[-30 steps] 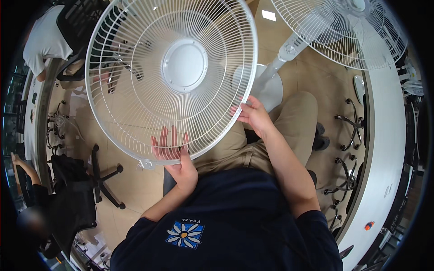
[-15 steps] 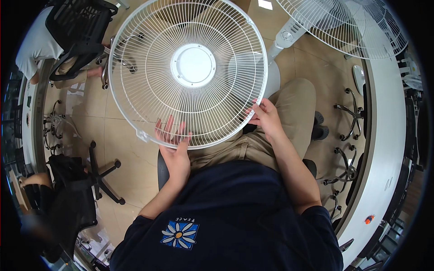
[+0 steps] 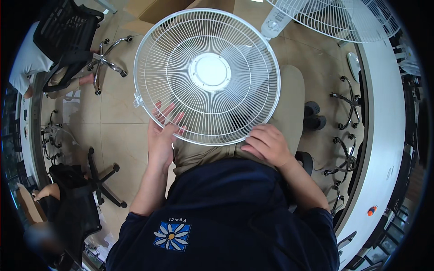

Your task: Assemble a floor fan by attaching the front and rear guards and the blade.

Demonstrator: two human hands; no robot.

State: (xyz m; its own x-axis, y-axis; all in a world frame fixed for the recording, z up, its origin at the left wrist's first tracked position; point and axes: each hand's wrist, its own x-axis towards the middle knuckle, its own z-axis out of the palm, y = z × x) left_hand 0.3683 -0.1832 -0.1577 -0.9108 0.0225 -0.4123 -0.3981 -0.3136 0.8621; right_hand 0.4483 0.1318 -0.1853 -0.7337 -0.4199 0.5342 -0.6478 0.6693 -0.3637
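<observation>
A round white wire fan grille (image 3: 210, 71), with a plain disc at its centre, is held tilted over my lap. My left hand (image 3: 161, 141) grips its lower left rim, the fingers seen through the wires and the thumb at the near edge. A small clear clip (image 3: 138, 100) sticks out from the rim above that hand. At the lower right rim is my right hand (image 3: 270, 145), its fingers curled against the edge and the thumb tucked below. What those fingertips pinch, beyond the rim, is hidden.
A white standing fan (image 3: 276, 22) with its own grille rises at the far right. An open cardboard box (image 3: 149, 11) lies beyond the grille. A long white table (image 3: 384, 135) runs along the right, over wheeled chair bases. Black chairs (image 3: 68, 34) and a seated person are at left.
The grille has shifted right and turned clockwise, its clip moving up the left side. My right hand has moved lower along the rim and turned its back upward. The cardboard box shows more.
</observation>
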